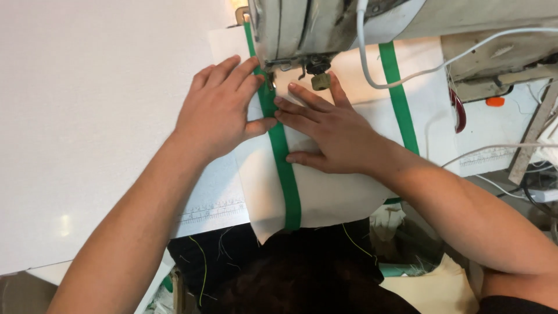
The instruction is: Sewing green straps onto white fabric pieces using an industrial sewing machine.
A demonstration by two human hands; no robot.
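A white fabric piece with two green strips lies under the head of a sewing machine. My left hand lies flat on the cloth just left of the near green strip, fingers pointing toward the presser foot. My right hand presses flat on the cloth right of that strip, with its fingertips touching the strip beside my left thumb. The second green strip runs further right. Neither hand grips anything.
The white sewing table spreads to the left, with a printed ruler strip at its front edge. A white cable loops off the machine. At the right lie red-handled scissors and more wires. Cloth scraps sit below the table edge.
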